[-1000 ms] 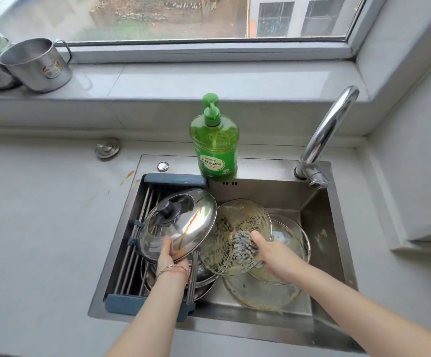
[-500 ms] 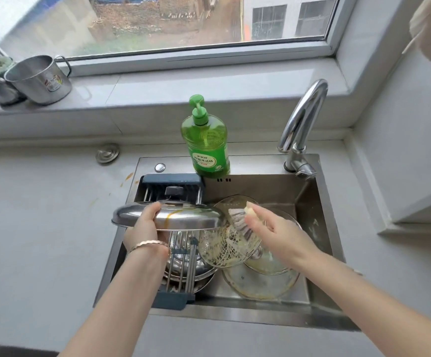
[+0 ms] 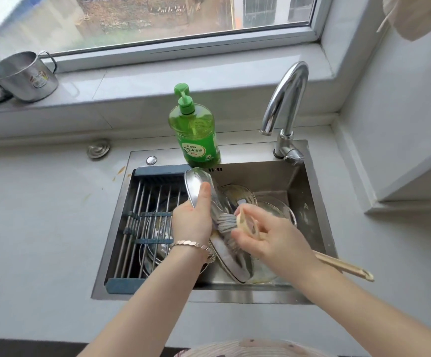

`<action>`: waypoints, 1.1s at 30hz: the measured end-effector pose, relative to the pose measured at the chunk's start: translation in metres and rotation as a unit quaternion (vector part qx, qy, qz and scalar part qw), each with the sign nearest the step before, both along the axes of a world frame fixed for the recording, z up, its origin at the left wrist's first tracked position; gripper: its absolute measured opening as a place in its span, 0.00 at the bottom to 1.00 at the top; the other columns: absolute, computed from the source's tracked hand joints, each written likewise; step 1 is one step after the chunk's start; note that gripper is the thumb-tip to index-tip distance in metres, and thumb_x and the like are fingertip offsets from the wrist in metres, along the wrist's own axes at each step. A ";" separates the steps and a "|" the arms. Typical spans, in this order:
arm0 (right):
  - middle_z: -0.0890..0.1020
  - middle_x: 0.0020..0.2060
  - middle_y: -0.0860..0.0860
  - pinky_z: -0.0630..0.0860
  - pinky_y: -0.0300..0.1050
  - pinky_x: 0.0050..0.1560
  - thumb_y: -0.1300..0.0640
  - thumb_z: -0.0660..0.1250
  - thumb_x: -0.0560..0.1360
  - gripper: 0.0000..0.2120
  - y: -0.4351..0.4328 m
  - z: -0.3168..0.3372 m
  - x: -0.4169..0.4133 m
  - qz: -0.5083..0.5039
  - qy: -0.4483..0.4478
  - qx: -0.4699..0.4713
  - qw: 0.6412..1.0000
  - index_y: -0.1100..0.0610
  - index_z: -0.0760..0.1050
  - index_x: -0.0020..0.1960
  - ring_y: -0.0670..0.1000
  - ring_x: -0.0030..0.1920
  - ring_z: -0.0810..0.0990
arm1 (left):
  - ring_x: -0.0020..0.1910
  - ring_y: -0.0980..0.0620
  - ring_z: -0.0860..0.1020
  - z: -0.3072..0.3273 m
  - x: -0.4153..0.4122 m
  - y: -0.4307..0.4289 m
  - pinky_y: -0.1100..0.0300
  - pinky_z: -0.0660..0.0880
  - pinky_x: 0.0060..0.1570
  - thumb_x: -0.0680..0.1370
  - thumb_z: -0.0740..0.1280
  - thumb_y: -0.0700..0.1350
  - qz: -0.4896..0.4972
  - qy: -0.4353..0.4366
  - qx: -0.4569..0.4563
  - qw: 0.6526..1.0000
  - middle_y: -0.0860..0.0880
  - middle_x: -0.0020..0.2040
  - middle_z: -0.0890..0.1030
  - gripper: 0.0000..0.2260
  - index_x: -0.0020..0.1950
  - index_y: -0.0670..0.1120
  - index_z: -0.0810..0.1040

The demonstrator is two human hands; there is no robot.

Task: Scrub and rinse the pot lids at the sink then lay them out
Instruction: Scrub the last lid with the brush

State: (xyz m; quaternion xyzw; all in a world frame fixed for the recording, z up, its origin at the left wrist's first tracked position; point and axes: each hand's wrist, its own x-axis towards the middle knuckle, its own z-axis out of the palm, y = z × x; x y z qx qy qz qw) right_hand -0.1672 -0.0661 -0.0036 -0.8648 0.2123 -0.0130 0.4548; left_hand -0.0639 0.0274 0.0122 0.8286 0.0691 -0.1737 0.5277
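Closest to the camera, two bare arms reach out over the sink (image 3: 314,197). The left hand (image 3: 192,222) wears a bracelet (image 3: 192,245) on its wrist. It grips a shiny metal pot lid (image 3: 201,186) by the rim and holds it up on its edge, tilted, over the middle of the sink. The right hand (image 3: 263,238) holds a dish brush (image 3: 228,225) with its fingers wrapped around the pale handle. The gray bristles press on the inner side of the lid. The long handle end (image 3: 345,267) sticks out past the right wrist.

Under the hands, more lids lie in the sink. A glass lid (image 3: 237,195) sits just behind the metal one. On the left, a drying rack (image 3: 144,202) spans the sink, with more metal lids under it.

Farther back, a green soap bottle (image 3: 196,135) stands on the sink's back edge. The faucet (image 3: 286,106) curves up on the right. Two metal cups (image 3: 25,77) sit on the windowsill at far left.
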 end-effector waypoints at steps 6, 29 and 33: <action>0.69 0.24 0.43 0.63 0.40 0.31 0.41 0.63 0.73 0.11 -0.010 -0.005 0.008 -0.059 0.028 0.007 0.998 0.43 0.74 0.52 0.43 0.28 0.67 | 0.27 0.50 0.65 -0.006 -0.006 -0.004 0.58 0.64 0.33 0.80 0.53 0.58 -0.012 0.018 0.022 1.000 0.47 0.27 0.67 0.26 0.28 0.43 0.63; 0.75 0.30 0.46 0.70 0.45 0.35 0.40 0.65 0.72 0.10 0.010 0.012 -0.014 -0.036 -0.047 -0.051 0.997 0.45 0.72 0.46 0.45 0.29 0.70 | 0.21 0.53 0.60 0.003 -0.008 -0.003 0.60 0.62 0.28 0.79 0.51 0.58 -0.232 -0.092 0.053 0.967 0.50 0.21 0.62 0.28 0.23 0.45 0.60; 0.71 0.24 0.40 0.65 0.42 0.32 0.40 0.64 0.72 0.10 -0.025 0.000 0.002 -0.133 -0.033 -0.012 0.990 0.46 0.73 0.46 0.43 0.28 0.68 | 0.21 0.53 0.59 -0.001 -0.018 -0.007 0.59 0.57 0.27 0.78 0.52 0.58 -0.325 -0.149 0.103 0.928 0.52 0.20 0.61 0.28 0.21 0.46 0.58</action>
